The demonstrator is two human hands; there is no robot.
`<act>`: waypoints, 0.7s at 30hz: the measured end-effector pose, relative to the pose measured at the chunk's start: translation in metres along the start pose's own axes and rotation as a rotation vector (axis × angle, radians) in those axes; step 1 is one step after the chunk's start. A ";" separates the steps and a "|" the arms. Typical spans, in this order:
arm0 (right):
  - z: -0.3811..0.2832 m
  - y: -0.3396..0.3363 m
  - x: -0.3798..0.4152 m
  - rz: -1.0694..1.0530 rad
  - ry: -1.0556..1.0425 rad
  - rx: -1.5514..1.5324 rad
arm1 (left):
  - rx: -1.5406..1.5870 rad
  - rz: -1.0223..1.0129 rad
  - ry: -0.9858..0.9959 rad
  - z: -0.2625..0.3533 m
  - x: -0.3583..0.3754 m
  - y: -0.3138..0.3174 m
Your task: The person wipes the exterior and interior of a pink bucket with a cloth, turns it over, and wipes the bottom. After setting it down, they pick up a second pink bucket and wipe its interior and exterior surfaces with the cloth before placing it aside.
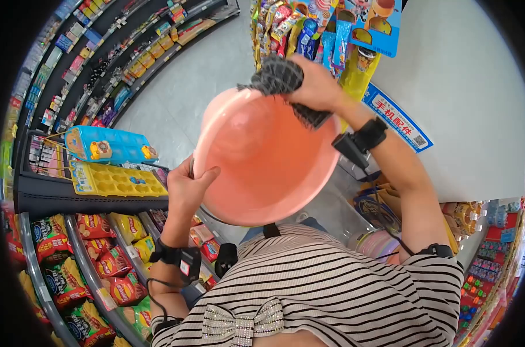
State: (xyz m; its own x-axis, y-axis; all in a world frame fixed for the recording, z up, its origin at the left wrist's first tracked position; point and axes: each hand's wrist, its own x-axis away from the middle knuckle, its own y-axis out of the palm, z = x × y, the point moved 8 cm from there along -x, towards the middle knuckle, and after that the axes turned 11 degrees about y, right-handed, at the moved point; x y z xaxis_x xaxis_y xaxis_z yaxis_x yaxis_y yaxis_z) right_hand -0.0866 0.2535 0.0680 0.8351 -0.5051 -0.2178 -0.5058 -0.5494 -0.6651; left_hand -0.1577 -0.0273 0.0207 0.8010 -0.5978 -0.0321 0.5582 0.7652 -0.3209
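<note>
A pink plastic basin [245, 199] is held up in front of my body, tilted so that its inside faces me. My left hand [187, 188] grips its left rim, thumb over the edge on the inner side. Bunched in my right hand [317, 87] is a dark grey patterned cloth [278, 75], lying over the basin's far rim. One end of the cloth hangs down below my palm against the inside wall at the right. My right fingers are wrapped round the cloth and partly hidden by it.
Bags of chips [121, 263] fill sloped racks at my left. Blue and yellow packaged trays [118, 179] lie on a shelf above them. Curved store shelves [95, 75] stand at the far left. Hanging snack packs [309, 34] are beyond the basin, and a white surface [459, 104] is at the right.
</note>
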 end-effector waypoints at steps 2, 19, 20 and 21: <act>-0.043 -0.017 -0.020 -0.032 -0.164 0.035 | 0.100 -0.065 0.042 0.023 0.000 -0.010; -0.216 0.072 0.018 -0.520 -0.664 0.419 | -0.321 -0.187 0.298 0.085 -0.028 -0.036; -0.209 0.080 0.022 -0.548 -0.602 0.444 | -0.315 -0.202 0.252 0.074 -0.025 -0.036; -0.202 0.085 0.023 -0.543 -0.572 0.417 | -0.308 -0.220 0.198 0.064 -0.020 -0.036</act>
State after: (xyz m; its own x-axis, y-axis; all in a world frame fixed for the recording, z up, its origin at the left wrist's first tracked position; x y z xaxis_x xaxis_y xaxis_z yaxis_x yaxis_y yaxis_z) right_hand -0.1542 0.0608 0.1504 0.9732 0.2254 -0.0462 0.0175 -0.2731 -0.9618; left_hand -0.1802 -0.0270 0.0934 0.5965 -0.7959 -0.1031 0.5961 0.5254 -0.6071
